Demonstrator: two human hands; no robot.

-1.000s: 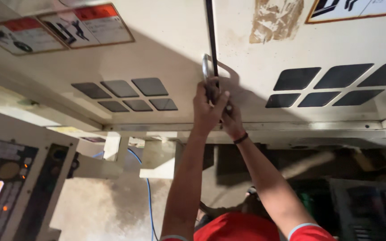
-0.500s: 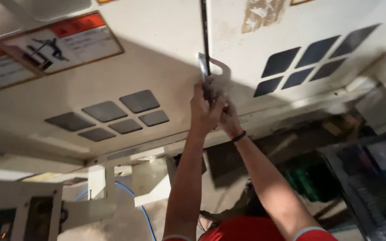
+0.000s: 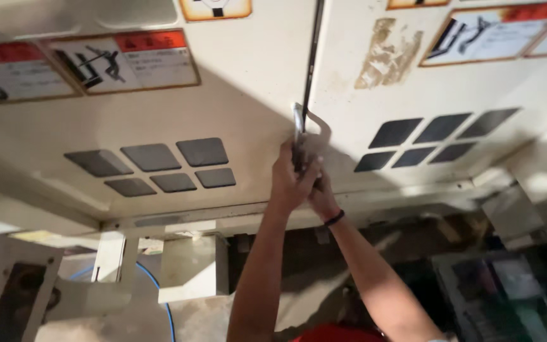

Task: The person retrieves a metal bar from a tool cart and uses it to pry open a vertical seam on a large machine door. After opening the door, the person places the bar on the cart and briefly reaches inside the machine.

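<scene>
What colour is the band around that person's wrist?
Black: a thin wristband on the right hand's wrist, seen in the head view.

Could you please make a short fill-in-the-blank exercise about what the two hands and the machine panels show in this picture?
1. Both hands, the left hand and the right hand, grip one metal ____ between the two cream panels.
2. The right wrist wears a thin dark ____.
3. The grey pads on the left panel number ____.
4. Down at the left runs a thin cable, coloured ____.

Missing words: handle; band; six; blue
</scene>
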